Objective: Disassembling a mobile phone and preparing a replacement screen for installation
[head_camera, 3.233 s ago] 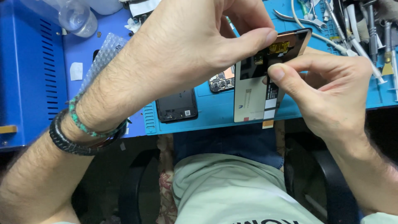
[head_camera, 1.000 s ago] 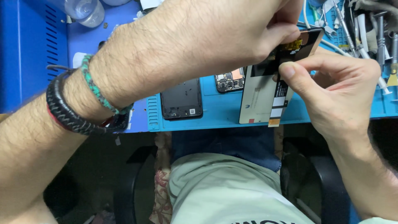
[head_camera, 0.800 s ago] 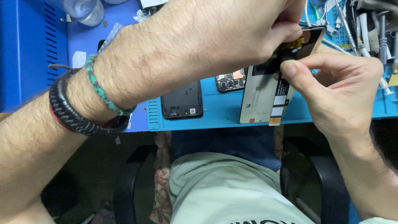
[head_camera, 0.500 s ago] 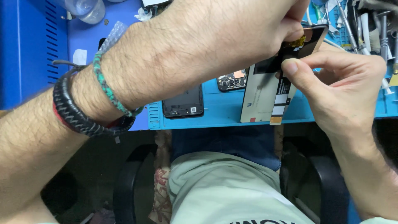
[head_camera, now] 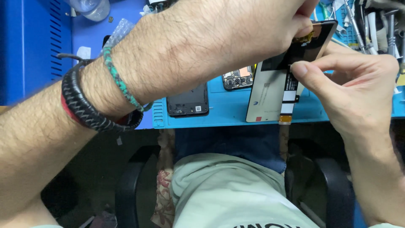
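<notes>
From the head camera we look down on two bare hands holding a phone screen panel [head_camera: 274, 95] up above the near edge of a blue tabletop [head_camera: 223, 114]. The panel shows its back: a pale grey sheet below, a black band across the top, and a thin ribbon cable [head_camera: 287, 99] running down it to a small orange end.

The left hand [head_camera: 236, 38] comes across from the left, its grip pinched shut on the panel's top edge near a small orange tab. The right hand [head_camera: 358, 88] comes from the right, its grip also closed on the panel, with the thumb [head_camera: 306, 72] pressed flat against the ribbon cable.

We judge the panel light, thin and stiff but easy to crack, and the ribbon soft and easy to tear. It is best taken by its long edges, not by the cable or the glass face.

On the left wrist sit a black braided band [head_camera: 86, 105] and a green beaded one [head_camera: 118, 78].

On the tabletop behind the panel lie a dark phone back shell [head_camera: 187, 101] and a small circuit board [head_camera: 238, 78], both near it but apart. A cluster of metal hand tools [head_camera: 371, 21] crowds the top right, close to the right hand. A clear plastic bottle [head_camera: 90, 6] stands at the top left. Below, we see the person's pale green shirt [head_camera: 236, 194] and black chair arms [head_camera: 130, 185].
</notes>
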